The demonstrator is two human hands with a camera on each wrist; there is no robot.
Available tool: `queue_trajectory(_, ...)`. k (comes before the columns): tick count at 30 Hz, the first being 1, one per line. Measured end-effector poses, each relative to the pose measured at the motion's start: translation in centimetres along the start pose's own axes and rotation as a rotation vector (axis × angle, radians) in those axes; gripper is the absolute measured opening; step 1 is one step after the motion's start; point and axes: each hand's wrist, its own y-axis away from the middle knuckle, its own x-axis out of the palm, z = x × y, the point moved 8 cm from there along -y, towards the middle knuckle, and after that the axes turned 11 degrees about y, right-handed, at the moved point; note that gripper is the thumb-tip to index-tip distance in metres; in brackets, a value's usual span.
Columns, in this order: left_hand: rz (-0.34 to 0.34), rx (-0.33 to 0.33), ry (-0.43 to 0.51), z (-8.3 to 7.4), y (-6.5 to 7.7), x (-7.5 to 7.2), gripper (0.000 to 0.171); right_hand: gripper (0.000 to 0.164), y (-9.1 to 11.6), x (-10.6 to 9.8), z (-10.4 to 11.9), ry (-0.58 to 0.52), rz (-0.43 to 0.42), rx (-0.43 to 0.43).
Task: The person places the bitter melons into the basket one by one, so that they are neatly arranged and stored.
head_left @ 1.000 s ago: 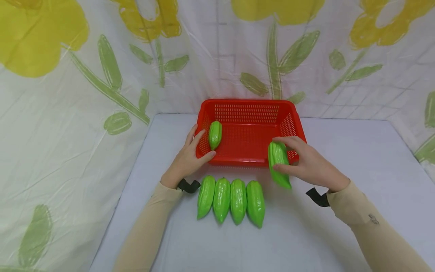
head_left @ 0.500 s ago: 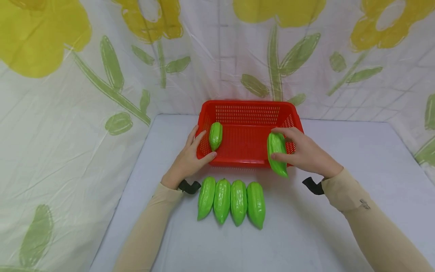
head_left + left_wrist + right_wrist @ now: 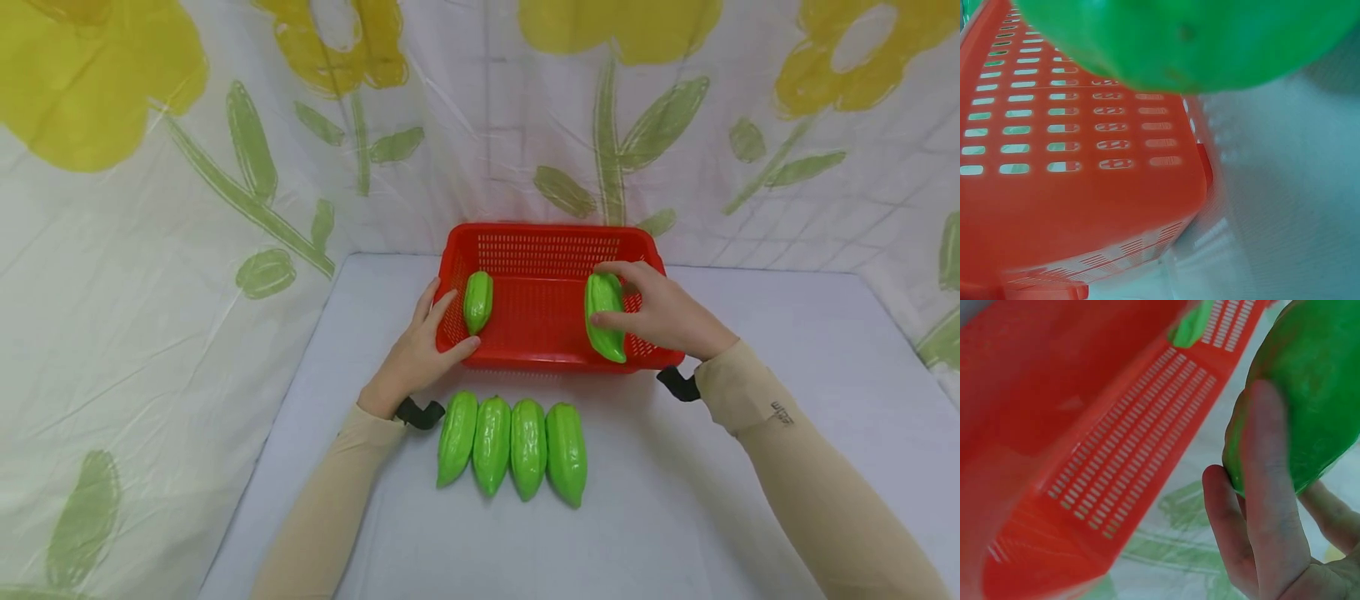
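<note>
Resting at the near left corner of the red basket, the left hand lies spread, fingers extended along the left side and thumb over the front rim; it does not look clenched. The basket's thin, slotted plastic is probably light and a little springy, so the corner under that hand seems the firmest place to steady it. Just right of those fingers, inside the basket, lies one inner pod, green, its tapered end toward the person.

Nearer the person than the left hand, and to its right, four pods lie side by side on the white table. Their flanks touch or nearly touch, so the two outer ones should be easier to get fingers around.

Last, at the right, the right hand pinches the held pod between thumb and fingers, around its middle. From where I stand, this pod is over the right part of the basket, inside the rim; whether it touches the bottom, I cannot tell. Its shiny, ridged skin looks like moulded plastic or foam: likely light, stiff, somewhat slippery, and not easily bruised. The ridges should help the fingertips grip across the thick middle; the narrow tip, on the near side of the thumb, would make a poor hold.
</note>
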Motion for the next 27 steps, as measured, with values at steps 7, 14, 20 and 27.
queue_trajectory(7, -0.004, -0.002, -0.005, -0.1, 0.1, -0.1, 0.092, 0.075, -1.4, -0.3, -0.1, -0.037, 0.02, -0.001)
queue_trajectory(14, -0.006, -0.005, -0.006, -0.2, 0.1, -0.1, 0.092, 0.076, -2.7, -0.3, -0.8, -0.049, 0.046, 0.036)
queue_trajectory(20, -0.006, -0.004, 0.0, -0.1, 0.0, 0.0, 0.092, 0.076, -3.7, -0.2, -1.2, -0.045, 0.062, 0.051)
queue_trajectory(27, -0.007, -0.007, 0.0, 0.0, 0.1, 0.0, 0.092, 0.075, -4.8, -0.1, -1.7, -0.051, 0.074, 0.059)
